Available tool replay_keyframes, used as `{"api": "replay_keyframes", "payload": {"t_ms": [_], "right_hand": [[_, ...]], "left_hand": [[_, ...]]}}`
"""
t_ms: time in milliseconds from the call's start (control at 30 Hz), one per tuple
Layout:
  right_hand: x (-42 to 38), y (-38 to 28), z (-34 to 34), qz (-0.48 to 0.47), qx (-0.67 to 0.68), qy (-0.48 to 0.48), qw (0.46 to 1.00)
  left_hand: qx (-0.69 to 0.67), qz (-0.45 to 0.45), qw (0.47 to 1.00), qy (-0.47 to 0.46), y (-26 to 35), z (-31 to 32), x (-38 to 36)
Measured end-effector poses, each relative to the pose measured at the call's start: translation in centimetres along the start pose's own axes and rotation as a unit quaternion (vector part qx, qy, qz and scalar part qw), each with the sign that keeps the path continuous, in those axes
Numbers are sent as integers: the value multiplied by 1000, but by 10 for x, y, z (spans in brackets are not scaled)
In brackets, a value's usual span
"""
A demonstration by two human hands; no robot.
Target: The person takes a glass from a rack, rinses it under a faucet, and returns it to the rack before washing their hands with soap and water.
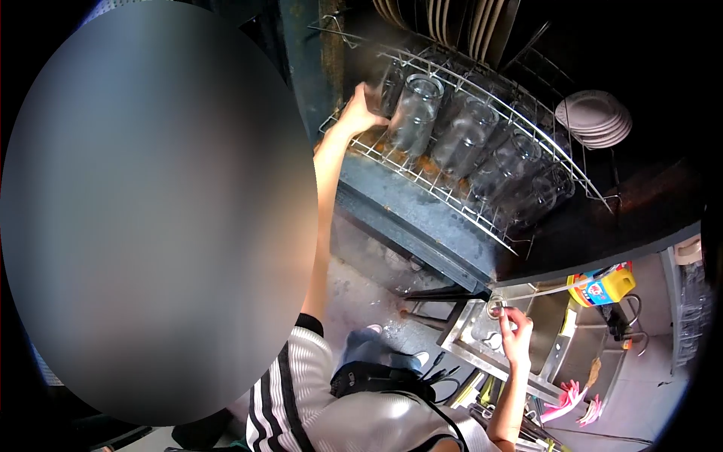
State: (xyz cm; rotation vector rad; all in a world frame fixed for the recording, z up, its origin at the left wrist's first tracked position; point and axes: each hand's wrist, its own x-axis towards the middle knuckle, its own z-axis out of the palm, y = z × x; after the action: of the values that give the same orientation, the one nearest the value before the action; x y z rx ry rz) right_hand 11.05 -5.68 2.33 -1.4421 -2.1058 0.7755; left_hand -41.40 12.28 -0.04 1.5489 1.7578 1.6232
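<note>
Glass is what both hands deal with. The left hand (361,109) is raised at the end of a stretched arm to the near corner of a wire rack (527,132), its fingers curled loosely against a dim tumbler at the start of the row; whether they actually grip it cannot be told, since the hand hides the contact. Just beside it, toward three o'clock, stands the clearest glass (414,113), mouth outward, its long axis tipped from about seven o'clock to one o'clock. More glasses (489,162) run on from there toward four o'clock along the rack, side by side and leaning the same way. The right hand (516,335) is low, well apart from the rack at roughly five o'clock from the left one, fingers pinched round a small clear glass (496,307) held over a steel sink (553,358). So the left hand is much the nearer to the racked row, which lies to its right. Further out, stacked plates (595,119) sit at two o'clock past the rack, a yellow detergent bottle (602,286) stands at the sink's far edge, and pink gloves (572,399) lie near its front.
</note>
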Motion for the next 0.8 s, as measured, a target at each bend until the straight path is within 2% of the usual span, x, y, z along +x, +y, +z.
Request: {"api": "replay_keyframes", "payload": {"t_ms": [100, 233, 333, 367, 400, 433, 467, 500, 567, 600, 667, 700, 733, 767, 800], "right_hand": [[-2, -7, -2, 30, -2, -13, 999], [-3, -10, -3, 35, 2, -18, 999], [-6, -3, -4, 33, 11, -4, 999], [-7, 2, -5, 37, 19, 4, 999], [-10, 8, -6, 42, 28, 14, 999], [-13, 22, -8, 43, 43, 16, 998], [-16, 30, -12, 83, 64, 13, 994], [-21, 62, -9, 90, 123, 45, 987], [-24, 90, -18, 122, 232, 97, 960], [-26, 125, -23, 132, 236, 122, 955], [-18, 213, -24, 231, 369, 254, 863], [-4, 226, -30, 282, 392, 292, 826], [9, 232, -40, 290, 502, 291, 761], [29, 250, -42, 309, 511, 295, 746], [49, 271, -40, 297, 457, 280, 790]], "left_hand": [[3, 17, 1000, 10, 15, -6, -4], [30, -8, 999, -44, 30, -14, -11], [110, -14, 991, 73, 13, -13, -19], [96, -7, 991, 90, 11, -16, -27], [37, -20, 994, 104, 43, -20, -49], [-74, -19, 987, 142, 49, -19, -70], [-113, -23, 976, 183, 74, -20, -99], [-49, -53, 970, 232, 91, -19, -127], [-135, 2, 941, 312, 107, -8, -181], [-111, -24, 938, 326, 108, -3, -205], [-73, -65, 954, 284, 91, 2, -252], [-64, -70, 960, 263, 81, 6, -271], [-67, -98, 966, 230, 81, 10, -286], [-66, -106, 970, 209, 84, 17, -298], [-69, -126, 972, 188, 80, 21, -310]]}}
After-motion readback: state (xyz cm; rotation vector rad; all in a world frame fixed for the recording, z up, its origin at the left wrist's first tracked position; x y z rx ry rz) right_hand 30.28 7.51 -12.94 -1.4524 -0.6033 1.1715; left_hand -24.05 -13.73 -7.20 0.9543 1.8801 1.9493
